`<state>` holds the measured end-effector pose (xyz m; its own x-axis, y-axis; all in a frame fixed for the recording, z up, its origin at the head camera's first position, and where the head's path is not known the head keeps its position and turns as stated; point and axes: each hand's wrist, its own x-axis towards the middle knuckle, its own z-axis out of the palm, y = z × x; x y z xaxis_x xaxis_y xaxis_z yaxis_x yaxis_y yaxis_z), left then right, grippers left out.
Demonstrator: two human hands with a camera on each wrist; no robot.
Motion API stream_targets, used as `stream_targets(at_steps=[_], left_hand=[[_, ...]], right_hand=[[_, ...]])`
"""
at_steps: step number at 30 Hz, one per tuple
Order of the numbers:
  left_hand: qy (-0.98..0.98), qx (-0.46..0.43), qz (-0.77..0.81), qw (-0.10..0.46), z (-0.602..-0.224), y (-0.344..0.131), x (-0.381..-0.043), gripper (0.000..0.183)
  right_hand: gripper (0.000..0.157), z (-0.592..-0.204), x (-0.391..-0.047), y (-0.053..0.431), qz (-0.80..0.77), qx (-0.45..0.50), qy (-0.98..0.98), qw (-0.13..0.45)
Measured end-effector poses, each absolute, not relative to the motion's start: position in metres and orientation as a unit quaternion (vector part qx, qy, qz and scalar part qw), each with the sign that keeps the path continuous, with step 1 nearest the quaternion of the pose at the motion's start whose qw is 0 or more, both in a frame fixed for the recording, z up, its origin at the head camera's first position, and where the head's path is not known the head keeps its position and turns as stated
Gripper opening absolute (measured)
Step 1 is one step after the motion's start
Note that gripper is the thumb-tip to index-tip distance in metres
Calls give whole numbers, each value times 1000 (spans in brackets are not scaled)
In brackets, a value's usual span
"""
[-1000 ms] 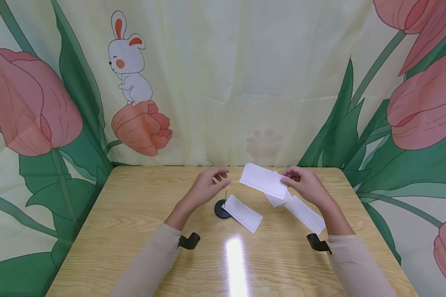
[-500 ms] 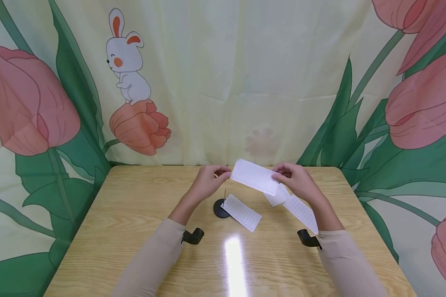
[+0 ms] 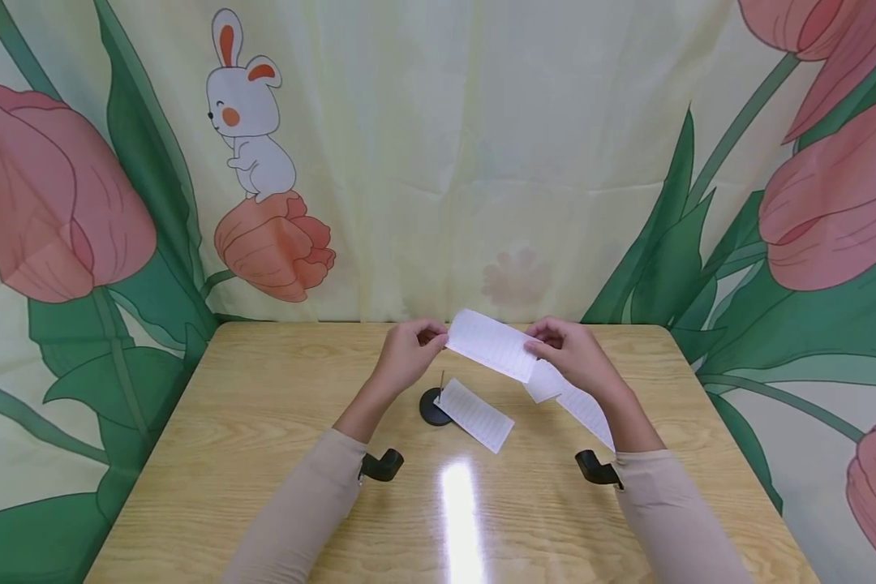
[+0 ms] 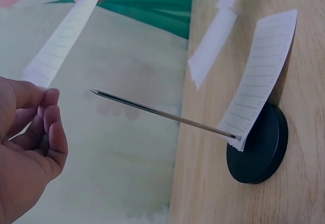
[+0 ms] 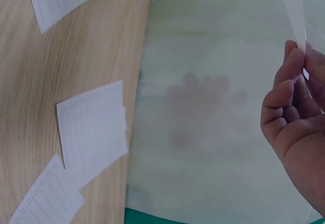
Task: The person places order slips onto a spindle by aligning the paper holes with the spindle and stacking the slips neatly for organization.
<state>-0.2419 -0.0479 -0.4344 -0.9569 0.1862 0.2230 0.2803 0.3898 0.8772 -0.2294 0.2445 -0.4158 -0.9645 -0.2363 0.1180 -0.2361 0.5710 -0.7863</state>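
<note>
A white lined paper slip is held up above the far part of the table. My left hand pinches its left end, and my right hand pinches its right end between thumb and finger. Below and between the hands stands a bill spike with a round black base and a thin upright metal rod. Another lined slip is pierced by the rod near one end, low against the base, and extends rightward. The held slip is apart from the rod's pointed tip.
Two more lined slips, one partly over or against the other, lie on the wooden table below my right hand. A printed curtain hangs behind the table's far edge.
My left hand, at first apart from the slip with fingers loosely bent, now pinches its left end. My right hand has brought the slip leftward toward it. The spike stays put.
</note>
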Motion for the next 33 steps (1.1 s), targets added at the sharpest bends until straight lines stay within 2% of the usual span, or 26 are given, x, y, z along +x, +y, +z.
stream_targets(at_steps=[17,25,33], left_hand=[[-840,-167,-516,25,-437,-55,-234,5],[-846,-157,-509,-9,-439,-56,-231,5],[-844,-162,-511,-5,-442,-57,-226,6]], right_hand=[[19,-439,-213,238,-464,-134,875,28],[20,-448,-208,238,-469,-124,874,40],[19,-452,-207,238,-462,-123,877,44]])
